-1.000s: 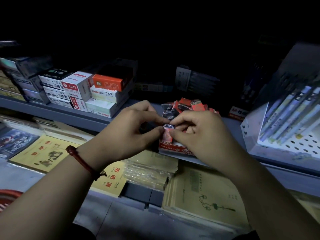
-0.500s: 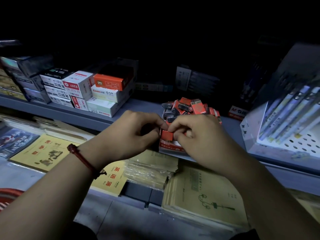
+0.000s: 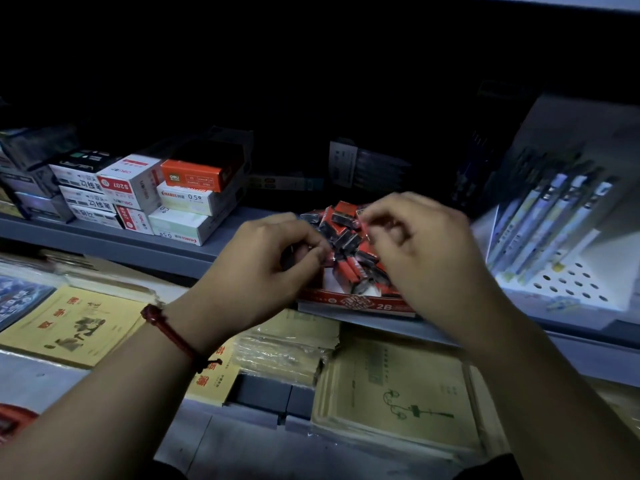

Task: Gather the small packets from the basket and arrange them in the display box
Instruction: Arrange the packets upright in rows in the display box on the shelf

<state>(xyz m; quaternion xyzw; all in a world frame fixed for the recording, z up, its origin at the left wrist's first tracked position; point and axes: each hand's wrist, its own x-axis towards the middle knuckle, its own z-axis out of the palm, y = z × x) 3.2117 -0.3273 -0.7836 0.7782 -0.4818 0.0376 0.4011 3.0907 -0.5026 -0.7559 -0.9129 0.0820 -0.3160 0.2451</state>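
Note:
A red display box marked 2B stands at the shelf's front edge, heaped with several small red and black packets. My left hand is at the pile's left side, thumb and forefinger pinched together against a dark packet; whether it grips one is hidden. My right hand, blurred, is over the pile's right side, its fingertips closed on a small packet near the top. A red rim at the bottom left may be the basket.
White and orange stationery boxes are stacked on the shelf to the left. A white pen display rack stands to the right. Yellow exercise books lie on the lower shelf below the box.
Both hands have risen from the box's front edge, where they pressed a packet down, to the top of the pile. The hands have moved apart.

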